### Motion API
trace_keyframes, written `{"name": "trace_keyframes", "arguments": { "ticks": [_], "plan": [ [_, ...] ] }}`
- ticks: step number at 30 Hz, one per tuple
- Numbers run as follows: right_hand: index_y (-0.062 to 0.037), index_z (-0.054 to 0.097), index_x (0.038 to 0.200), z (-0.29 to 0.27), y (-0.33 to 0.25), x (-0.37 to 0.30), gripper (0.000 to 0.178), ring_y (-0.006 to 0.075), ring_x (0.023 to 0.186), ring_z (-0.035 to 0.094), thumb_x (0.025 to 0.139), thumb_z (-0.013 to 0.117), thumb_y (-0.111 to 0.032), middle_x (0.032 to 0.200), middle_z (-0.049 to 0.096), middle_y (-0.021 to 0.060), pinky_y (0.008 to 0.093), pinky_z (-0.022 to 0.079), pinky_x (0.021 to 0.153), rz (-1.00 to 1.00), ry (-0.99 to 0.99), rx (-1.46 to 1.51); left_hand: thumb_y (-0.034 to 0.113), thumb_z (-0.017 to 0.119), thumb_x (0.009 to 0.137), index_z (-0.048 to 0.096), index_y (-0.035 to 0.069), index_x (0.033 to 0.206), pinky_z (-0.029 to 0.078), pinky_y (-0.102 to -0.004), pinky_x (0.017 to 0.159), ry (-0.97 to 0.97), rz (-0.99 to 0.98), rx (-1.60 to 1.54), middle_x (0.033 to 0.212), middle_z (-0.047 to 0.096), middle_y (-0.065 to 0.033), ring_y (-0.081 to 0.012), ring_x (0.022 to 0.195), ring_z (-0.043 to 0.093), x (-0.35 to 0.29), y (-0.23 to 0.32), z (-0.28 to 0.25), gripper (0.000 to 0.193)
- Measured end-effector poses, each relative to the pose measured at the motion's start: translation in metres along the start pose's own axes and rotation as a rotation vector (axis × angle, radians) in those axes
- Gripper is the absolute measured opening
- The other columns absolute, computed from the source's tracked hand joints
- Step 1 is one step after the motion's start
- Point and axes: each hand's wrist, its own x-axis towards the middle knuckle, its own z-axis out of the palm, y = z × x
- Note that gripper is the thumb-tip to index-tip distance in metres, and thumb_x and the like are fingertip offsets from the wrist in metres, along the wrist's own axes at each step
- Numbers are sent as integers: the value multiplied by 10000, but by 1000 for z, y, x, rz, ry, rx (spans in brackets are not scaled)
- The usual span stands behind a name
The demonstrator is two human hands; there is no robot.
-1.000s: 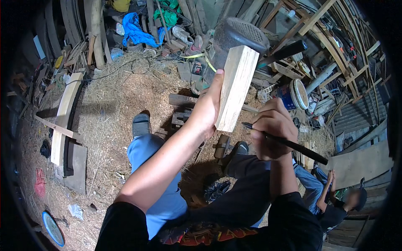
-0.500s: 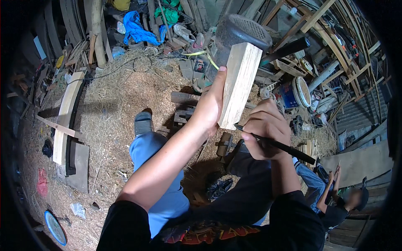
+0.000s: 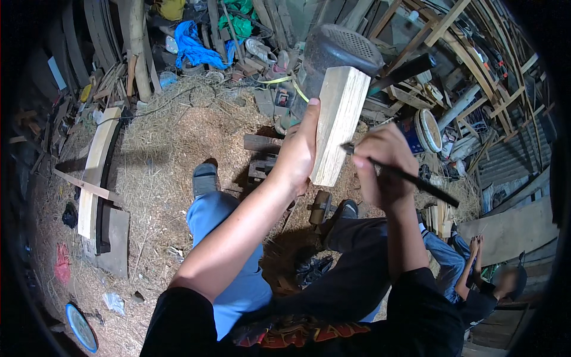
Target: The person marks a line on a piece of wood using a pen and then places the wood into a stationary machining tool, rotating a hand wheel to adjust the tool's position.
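Note:
A pale squared wood block [image 3: 342, 122] is held up at a tilt in front of me. My left hand [image 3: 302, 146] is wrapped round its left side, the thumb lying along the edge. In my right hand [image 3: 388, 163] a slim black pen [image 3: 416, 180] is pinched between fingers and thumb. Its tip points at the block's right face, partway up from the lower end; whether it touches cannot be made out. The fingers of my left hand behind the block are hidden.
A dark machine [image 3: 345, 47] with a perforated round cover stands just beyond the block. Left lies a long wooden beam [image 3: 100, 157] with a thin slat across it. Wood shavings cover the floor [image 3: 172, 143]. A bucket [image 3: 427, 131] stands right; another person [image 3: 482, 285] sits at lower right.
My right hand and the pen have moved up from the block's lower corner to higher along its right side. The block has dropped slightly, still in my left hand.

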Motion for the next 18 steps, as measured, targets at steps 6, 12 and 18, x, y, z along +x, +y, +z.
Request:
{"name": "trace_keyframes", "arguments": {
  "ticks": [6,12,18],
  "plan": [
    [-24,614,972,0,4,14,146,281,730,621,869,717,-28,819,655,115,388,492,700,-21,56,-70,567,310,1091,571,65,1350,558,-244,682,45,42,-24,1020,675,-64,-120,856,670,1,0,3,622],
    [-53,620,917,-8,-11,-5,179,284,718,620,802,754,-29,784,646,86,386,454,656,-15,12,-32,570,345,1085,607,90,1305,519,-271,640,69,-31,-52,904,620,0,-102,789,626,-2,3,6,589],
    [-49,614,874,-4,-14,-5,124,289,698,601,903,697,-136,748,632,94,396,467,642,-38,-72,-43,554,350,1089,602,88,1306,522,-284,685,10,-41,-89,945,644,-12,-99,831,632,-1,2,-1,572]
  ]
}}
